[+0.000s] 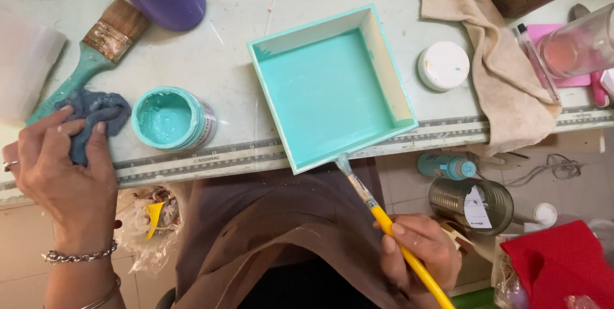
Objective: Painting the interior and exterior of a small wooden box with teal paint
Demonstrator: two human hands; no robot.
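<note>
Blue-grey rag (96,117): crumpled, on the table edge, pinched under my left fingertips, just left of the open paint jar. Thin brush (390,226): yellow handle, metal ferrule, pale bristles tinted turquoise, held in my right fingers, tilted up-left. Bristle tip at the near rim of the square turquoise tray (329,88); contact unclear.

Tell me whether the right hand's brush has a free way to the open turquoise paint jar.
Probably yes: the right hand holds the yellow brush at the tray's near edge, and bare table lies between there and the jar.
</note>
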